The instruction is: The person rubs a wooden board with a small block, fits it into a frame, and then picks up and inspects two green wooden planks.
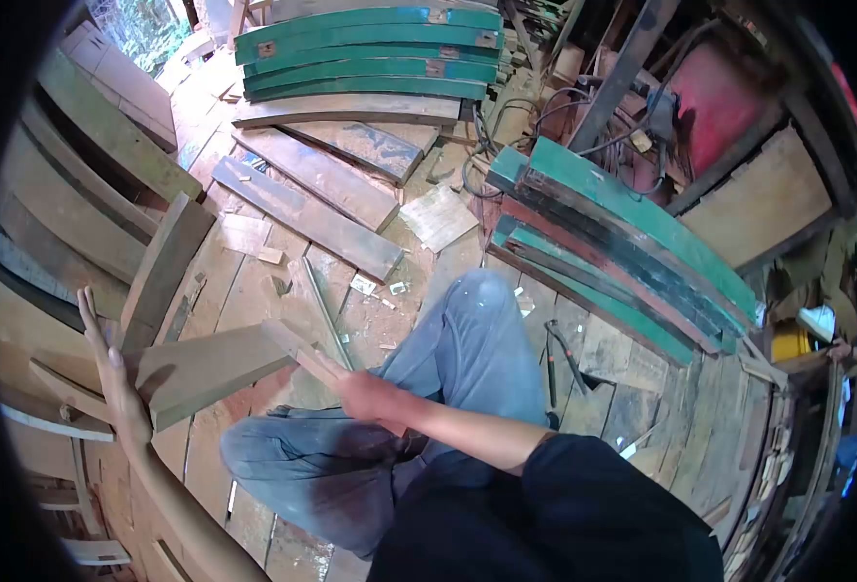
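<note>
My right hand (375,398) is wrapped round a narrow wooden piece (304,355) above my crossed legs. The far end of that piece meets the end of a thick wooden board (220,369) lying to the left of my knees. My left hand (118,388) is raised at the other end of this board, fingers stretched out and pointing up the view, palm side toward the board. Whether the palm touches the board's end I cannot tell. A curved wooden board (164,267) leans just beyond my left hand.
Curved green boards (370,58) are stacked at the top, and more green boards (642,233) at the right. Loose planks (307,213) lie ahead on the plank floor. Pincers (566,357) rest right of my knee. Curved boards (79,204) line the left side.
</note>
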{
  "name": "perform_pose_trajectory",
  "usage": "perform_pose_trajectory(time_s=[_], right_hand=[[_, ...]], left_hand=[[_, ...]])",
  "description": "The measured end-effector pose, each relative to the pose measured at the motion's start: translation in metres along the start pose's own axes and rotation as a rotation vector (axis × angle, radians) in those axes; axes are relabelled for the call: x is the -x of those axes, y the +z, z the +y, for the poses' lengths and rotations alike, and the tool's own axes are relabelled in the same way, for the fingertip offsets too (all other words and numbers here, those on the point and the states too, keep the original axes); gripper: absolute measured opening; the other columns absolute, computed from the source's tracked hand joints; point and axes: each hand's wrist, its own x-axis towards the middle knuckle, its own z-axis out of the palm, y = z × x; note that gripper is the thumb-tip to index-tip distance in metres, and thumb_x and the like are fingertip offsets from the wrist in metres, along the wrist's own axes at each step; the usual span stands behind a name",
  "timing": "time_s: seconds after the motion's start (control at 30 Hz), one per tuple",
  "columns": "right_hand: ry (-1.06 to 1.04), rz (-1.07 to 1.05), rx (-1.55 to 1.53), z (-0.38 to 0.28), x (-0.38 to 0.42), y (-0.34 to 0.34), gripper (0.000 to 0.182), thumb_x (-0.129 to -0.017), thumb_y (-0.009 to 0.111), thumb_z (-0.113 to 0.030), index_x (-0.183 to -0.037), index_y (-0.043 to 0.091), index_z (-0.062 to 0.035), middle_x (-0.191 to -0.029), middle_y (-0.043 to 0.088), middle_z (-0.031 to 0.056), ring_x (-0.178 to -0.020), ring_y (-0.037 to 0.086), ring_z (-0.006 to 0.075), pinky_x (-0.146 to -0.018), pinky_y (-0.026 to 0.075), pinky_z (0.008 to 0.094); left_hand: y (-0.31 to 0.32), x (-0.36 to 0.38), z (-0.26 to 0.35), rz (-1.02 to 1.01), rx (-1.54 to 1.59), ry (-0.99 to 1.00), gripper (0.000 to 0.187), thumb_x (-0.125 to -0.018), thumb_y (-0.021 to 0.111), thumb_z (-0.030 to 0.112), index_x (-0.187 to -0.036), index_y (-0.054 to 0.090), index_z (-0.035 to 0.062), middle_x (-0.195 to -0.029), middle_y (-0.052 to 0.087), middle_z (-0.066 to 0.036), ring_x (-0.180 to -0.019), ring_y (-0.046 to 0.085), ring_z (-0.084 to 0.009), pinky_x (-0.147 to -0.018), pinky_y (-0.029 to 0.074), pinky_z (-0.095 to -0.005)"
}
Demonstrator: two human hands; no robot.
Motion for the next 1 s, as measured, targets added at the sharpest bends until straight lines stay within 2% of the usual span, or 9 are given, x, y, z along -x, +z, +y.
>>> perform_pose_trajectory(time_s=[0.17,0.27,0.33,0.43,0.47,0.63,0.67,0.77,1.0], right_hand=[[0.147,-0.056,0.082,-0.104,-0.01,0.003,0.088,-0.078,0.058,-0.002,-0.159,0.028,-0.012,-0.132,0.057,0.0292,-0.113,0.062,0.0443,-0.098,0.05,0.0424],[0.224,-0.172,0.013,-0.092,-0.016,0.0,0.086,-0.084,0.06,-0.007,-0.161,0.021,-0.0133,-0.094,0.065,0.0332,-0.085,0.069,0.0419,-0.076,0.053,0.0478],[-0.005,-0.031,0.197,-0.001,-0.009,0.013,0.087,-0.084,0.06,-0.008,-0.161,0.021,-0.0109,-0.094,0.067,0.0309,-0.084,0.07,0.0377,-0.076,0.053,0.0458],[-0.023,0.118,0.28,0.087,-0.001,0.029,0.091,-0.083,0.06,-0.005,-0.162,0.018,-0.0136,-0.101,0.068,0.0297,-0.088,0.069,0.0392,-0.08,0.052,0.0451],[0.438,-0.063,0.143,0.05,0.001,0.016,0.092,-0.082,0.06,-0.003,-0.163,0.016,-0.0161,-0.106,0.068,0.0306,-0.093,0.068,0.0422,-0.084,0.052,0.0457],[0.1,-0.134,-0.03,-0.093,-0.018,0.004,0.095,-0.082,0.057,0.001,-0.163,0.009,-0.0174,-0.129,0.058,0.0342,-0.109,0.061,0.0519,-0.093,0.051,0.0501],[0.231,-0.206,-0.077,-0.079,-0.021,0.005,0.095,-0.082,0.056,0.003,-0.163,0.011,-0.0188,-0.139,0.053,0.0318,-0.125,0.055,0.0478,-0.102,0.048,0.0458],[0.19,-0.051,0.048,0.049,0.001,0.018,0.096,-0.08,0.058,-0.003,-0.163,0.014,-0.0229,-0.123,0.063,0.0328,-0.114,0.063,0.0459,-0.097,0.051,0.047],[0.186,-0.133,-0.088,-0.047,-0.014,0.007,0.095,-0.08,0.059,-0.004,-0.163,0.015,-0.0191,-0.134,0.058,0.0324,-0.124,0.059,0.0422,-0.102,0.048,0.0437]], left_hand=[[0.015,-0.003,0.008,-0.011,0.111,-0.084,0.085,-0.099,0.039,0.062,-0.164,0.015,0.0128,-0.17,0.014,-0.014,-0.156,0.014,-0.0316,-0.125,0.007,-0.0548],[0.011,-0.008,0.02,-0.056,0.046,-0.13,0.081,-0.099,0.04,0.058,-0.164,0.017,0.0153,-0.17,0.012,-0.013,-0.156,0.014,-0.0326,-0.122,0.017,-0.0565],[0.002,-0.003,0.035,-0.076,0.045,-0.242,0.078,-0.099,0.043,0.054,-0.163,0.019,0.018,-0.17,0.009,-0.013,-0.155,0.015,-0.0364,-0.104,0.044,-0.0562],[-0.016,-0.006,0.001,-0.062,-0.246,0.029,0.075,-0.1,0.042,0.053,-0.162,0.022,0.015,-0.169,0.014,-0.015,-0.155,0.014,-0.0386,-0.103,0.045,-0.0542],[-0.004,-0.005,0.018,-0.047,-0.151,-0.063,0.075,-0.101,0.04,0.053,-0.162,0.022,0.0131,-0.169,0.016,-0.016,-0.155,0.014,-0.0371,-0.114,0.032,-0.0543],[0.004,-0.012,0.017,-0.057,-0.258,0.073,0.077,-0.101,0.038,0.054,-0.161,0.024,0.0083,-0.167,0.024,-0.014,-0.157,0.013,-0.0316,-0.126,0.0,-0.05],[0.001,-0.012,0.017,-0.071,-0.286,0.073,0.079,-0.1,0.04,0.056,-0.161,0.024,0.0087,-0.168,0.024,-0.012,-0.157,0.013,-0.0322,-0.126,0.002,-0.0508],[-0.009,-0.006,0.019,-0.113,-0.337,0.016,0.079,-0.099,0.041,0.056,-0.161,0.024,0.0097,-0.169,0.022,-0.011,-0.157,0.012,-0.0329,-0.126,0.004,-0.0512],[-0.005,-0.014,0.015,-0.115,-0.289,0.005,0.079,-0.098,0.041,0.055,-0.161,0.026,0.0095,-0.167,0.025,-0.012,-0.156,0.013,-0.0358,-0.125,0.009,-0.0523]])
